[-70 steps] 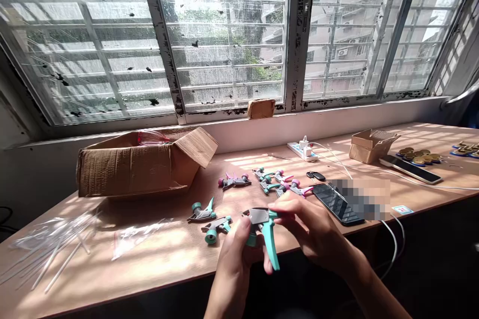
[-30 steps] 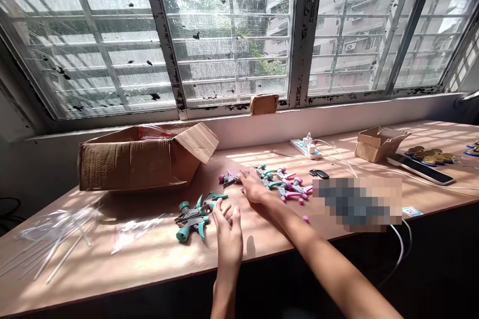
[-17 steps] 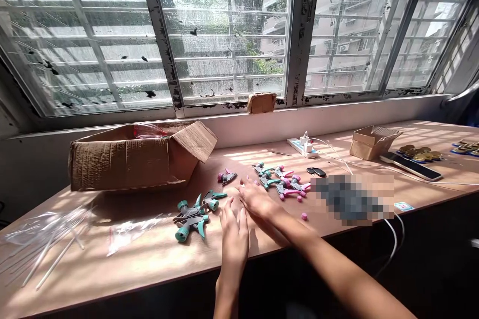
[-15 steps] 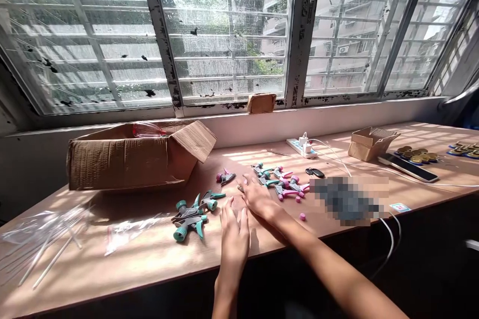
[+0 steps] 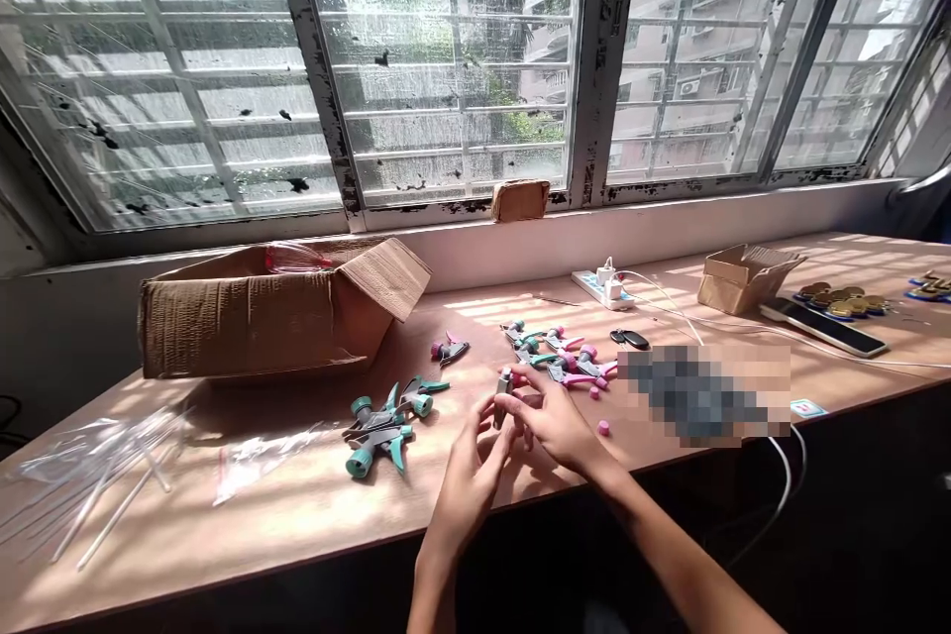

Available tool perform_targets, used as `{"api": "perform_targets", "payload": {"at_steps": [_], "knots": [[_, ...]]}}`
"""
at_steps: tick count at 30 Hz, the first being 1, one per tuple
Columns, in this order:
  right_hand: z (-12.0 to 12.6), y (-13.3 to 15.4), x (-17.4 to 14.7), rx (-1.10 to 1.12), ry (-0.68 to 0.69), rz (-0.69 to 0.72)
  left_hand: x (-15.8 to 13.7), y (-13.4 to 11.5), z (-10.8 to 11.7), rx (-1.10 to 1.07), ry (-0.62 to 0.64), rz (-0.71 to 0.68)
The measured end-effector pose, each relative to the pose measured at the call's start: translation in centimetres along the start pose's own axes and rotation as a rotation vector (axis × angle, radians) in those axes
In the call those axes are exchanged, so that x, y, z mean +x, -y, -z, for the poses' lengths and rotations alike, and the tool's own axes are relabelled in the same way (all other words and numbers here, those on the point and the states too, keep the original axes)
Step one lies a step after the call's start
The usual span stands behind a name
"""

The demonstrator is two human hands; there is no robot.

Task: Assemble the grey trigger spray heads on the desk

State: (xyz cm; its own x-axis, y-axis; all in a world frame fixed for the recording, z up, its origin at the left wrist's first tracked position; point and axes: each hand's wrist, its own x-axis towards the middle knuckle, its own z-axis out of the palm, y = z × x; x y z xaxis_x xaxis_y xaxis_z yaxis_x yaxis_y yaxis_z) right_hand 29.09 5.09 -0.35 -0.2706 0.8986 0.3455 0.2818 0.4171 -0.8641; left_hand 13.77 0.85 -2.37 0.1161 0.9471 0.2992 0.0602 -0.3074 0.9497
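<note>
My left hand (image 5: 475, 461) and my right hand (image 5: 554, 416) meet just above the table's front part, fingers closed on a small grey spray head (image 5: 503, 391) held upright between them. Its lower part is hidden by the fingers. Left of my hands lie several spray heads with green triggers (image 5: 378, 436). Behind my right hand is a group of grey spray heads with pink and green triggers (image 5: 569, 367). One pink-and-grey spray head (image 5: 450, 350) lies apart, and a loose pink cap (image 5: 603, 428) is to the right.
A large cardboard box (image 5: 238, 327) stands back left. Thin tubes (image 5: 111, 515) and a plastic bag (image 5: 260, 461) lie front left. To the right are a power strip (image 5: 594, 289), a blurred dark item (image 5: 694, 396), a small box (image 5: 732, 285) and a phone (image 5: 824, 327).
Both hands were spread low over the table with fingers stretched out. They are now raised and closed together on the grey spray head, the right hand drawn back nearer me.
</note>
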Motion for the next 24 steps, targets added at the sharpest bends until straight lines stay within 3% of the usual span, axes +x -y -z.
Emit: {"api": "perform_targets", "payload": {"at_steps": [3,5,9,12,15,18,21,24], "knots": [[0.8,0.8,-0.2,0.326,-0.012,-0.034,-0.3,-1.5,-0.1,0.011,0.010,-0.026],[1.4,1.9,-0.4,0.330,0.040,-0.074,-0.3,-1.7,-0.1,0.030,-0.041,-0.073],[3.7,4.8,-1.7,0.103,0.204,0.017,-0.2,-0.9,0.1,-0.017,-0.129,-0.119],[6.3,5.6,-2.7,-0.257,0.101,0.038,-0.3,-0.4,0.1,-0.049,-0.109,-0.100],[8.7,3.8,-2.6,-0.651,0.073,-0.221,-0.3,-0.6,0.0,-0.066,-0.117,-0.102],[10.3,0.7,-2.0,-0.741,0.109,-0.405,-0.2,-0.8,0.0,-0.074,-0.184,-0.067],[10.7,-1.3,-1.3,-0.686,0.189,-0.386,0.1,-0.8,0.4,-0.050,-0.177,-0.075],[9.7,-1.1,-0.9,-0.565,0.209,-0.245,0.2,-0.8,0.7,-0.029,-0.122,-0.071]]}}
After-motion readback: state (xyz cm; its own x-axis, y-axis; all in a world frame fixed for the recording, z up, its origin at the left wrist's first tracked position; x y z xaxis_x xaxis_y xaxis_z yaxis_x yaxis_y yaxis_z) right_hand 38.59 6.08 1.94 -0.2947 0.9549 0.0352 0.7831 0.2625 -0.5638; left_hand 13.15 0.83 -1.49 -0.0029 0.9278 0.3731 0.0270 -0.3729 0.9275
